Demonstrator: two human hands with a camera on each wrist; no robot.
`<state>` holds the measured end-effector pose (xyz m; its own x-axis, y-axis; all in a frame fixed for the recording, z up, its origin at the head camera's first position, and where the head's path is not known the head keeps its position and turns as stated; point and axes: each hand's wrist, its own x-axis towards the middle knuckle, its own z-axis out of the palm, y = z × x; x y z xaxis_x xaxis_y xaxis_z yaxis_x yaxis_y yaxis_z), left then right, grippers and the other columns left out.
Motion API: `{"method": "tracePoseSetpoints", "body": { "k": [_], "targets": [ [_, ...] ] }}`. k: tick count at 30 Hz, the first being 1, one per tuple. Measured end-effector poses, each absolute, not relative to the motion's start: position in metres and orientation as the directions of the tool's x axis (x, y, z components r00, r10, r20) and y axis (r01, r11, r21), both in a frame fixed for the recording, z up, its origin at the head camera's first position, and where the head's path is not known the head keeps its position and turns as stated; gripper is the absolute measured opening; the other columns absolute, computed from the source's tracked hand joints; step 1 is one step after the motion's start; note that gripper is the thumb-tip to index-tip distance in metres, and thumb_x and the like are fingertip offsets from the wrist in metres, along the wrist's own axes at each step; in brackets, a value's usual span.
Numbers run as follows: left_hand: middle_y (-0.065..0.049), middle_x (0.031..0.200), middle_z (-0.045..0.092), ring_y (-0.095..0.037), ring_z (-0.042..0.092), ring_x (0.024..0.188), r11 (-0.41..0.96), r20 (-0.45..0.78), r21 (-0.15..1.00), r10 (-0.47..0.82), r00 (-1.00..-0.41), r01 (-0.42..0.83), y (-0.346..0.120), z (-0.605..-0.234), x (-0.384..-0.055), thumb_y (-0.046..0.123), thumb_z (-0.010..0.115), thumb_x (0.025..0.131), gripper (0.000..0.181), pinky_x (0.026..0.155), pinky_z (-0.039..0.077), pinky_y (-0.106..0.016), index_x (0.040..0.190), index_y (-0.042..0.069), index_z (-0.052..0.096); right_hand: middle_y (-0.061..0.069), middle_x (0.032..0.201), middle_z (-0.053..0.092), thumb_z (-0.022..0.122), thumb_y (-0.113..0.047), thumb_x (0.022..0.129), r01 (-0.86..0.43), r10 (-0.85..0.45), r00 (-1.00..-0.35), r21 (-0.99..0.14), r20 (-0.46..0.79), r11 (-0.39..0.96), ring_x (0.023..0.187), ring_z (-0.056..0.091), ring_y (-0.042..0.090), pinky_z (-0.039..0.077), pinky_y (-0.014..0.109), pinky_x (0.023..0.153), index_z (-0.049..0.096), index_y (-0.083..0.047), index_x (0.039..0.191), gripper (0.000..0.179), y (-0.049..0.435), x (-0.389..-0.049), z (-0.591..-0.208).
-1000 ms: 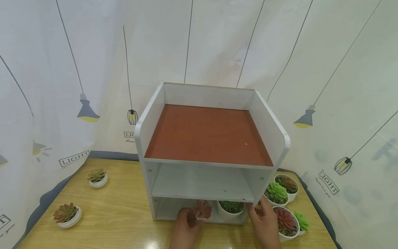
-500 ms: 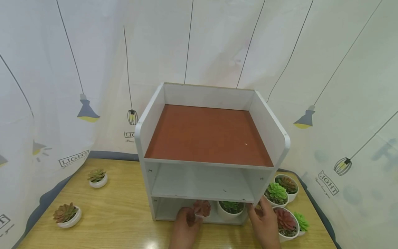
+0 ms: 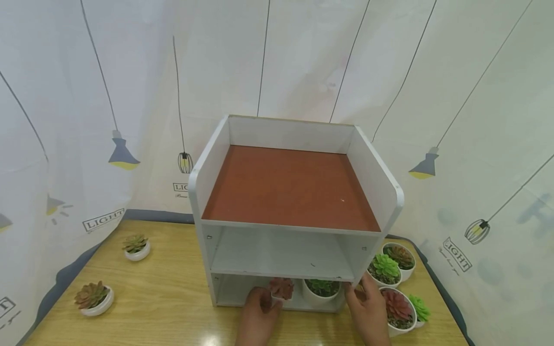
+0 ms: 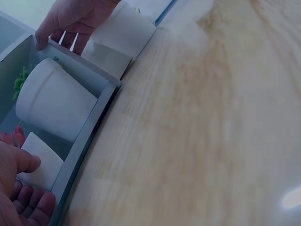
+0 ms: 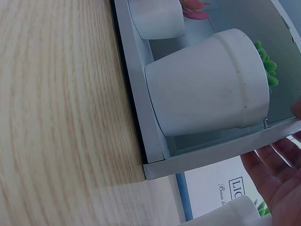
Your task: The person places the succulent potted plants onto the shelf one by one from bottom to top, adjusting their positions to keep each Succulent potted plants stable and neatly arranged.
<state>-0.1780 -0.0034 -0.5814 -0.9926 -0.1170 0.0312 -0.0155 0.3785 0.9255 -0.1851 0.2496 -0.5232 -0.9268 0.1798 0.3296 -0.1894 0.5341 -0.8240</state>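
Observation:
A small white pot with a red succulent (image 3: 281, 288) sits at the front of the bottom compartment of a white shelf unit (image 3: 279, 225). My left hand (image 3: 258, 312) holds that pot from its left side, the thumb against the white wall (image 4: 44, 165) in the left wrist view. To its right stands a larger white pot with a green succulent (image 3: 321, 293), apart from both hands. My right hand (image 3: 367, 307) grips the shelf unit's right side panel, thumb on the inner side and fingers outside, as the right wrist view shows.
Several potted succulents crowd the table right of the shelf, including a red one (image 3: 397, 310) and a bright green one (image 3: 384, 269). Two small ones (image 3: 94, 299) stand at the left. The shelf's top has a brown board (image 3: 294, 185). A printed cloth (image 3: 298, 62) hangs behind.
The small red succulent's pot has shifted slightly left in my left hand and tilted a little. My right hand stays on the side panel.

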Motion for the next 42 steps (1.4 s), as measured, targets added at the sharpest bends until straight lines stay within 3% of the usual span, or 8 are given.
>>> {"method": "tracePoseSetpoints", "body": {
  "k": [10,42],
  "targets": [
    [-0.001,0.092,0.060,-0.007,0.057,0.084,0.335,0.058,0.942,-0.102,-0.993,0.021,-0.007,-0.581,-0.177,0.020,0.078,0.092,0.027,0.074,0.053,-0.023,0.104,0.008,0.058,0.003,0.139,0.064,0.065,-0.007,0.101,-0.130,0.223,-0.927,-0.817,0.301,0.562,0.117,0.050,-0.016,0.057,0.014,0.088,0.062,-0.020,0.139,0.040,0.249,-0.185,-0.524],
    [-0.004,0.101,0.066,-0.014,0.066,0.092,0.382,0.061,0.924,-0.157,-0.986,-0.003,-0.037,-0.553,-0.159,0.025,0.076,0.094,0.028,0.076,0.057,-0.026,0.110,0.009,0.060,0.002,0.137,0.065,0.065,-0.006,0.101,-0.158,0.211,-0.922,-0.812,0.325,0.562,0.117,0.049,-0.019,0.057,0.013,0.089,0.064,-0.018,0.136,0.037,0.248,-0.185,-0.523]
  ]
}}
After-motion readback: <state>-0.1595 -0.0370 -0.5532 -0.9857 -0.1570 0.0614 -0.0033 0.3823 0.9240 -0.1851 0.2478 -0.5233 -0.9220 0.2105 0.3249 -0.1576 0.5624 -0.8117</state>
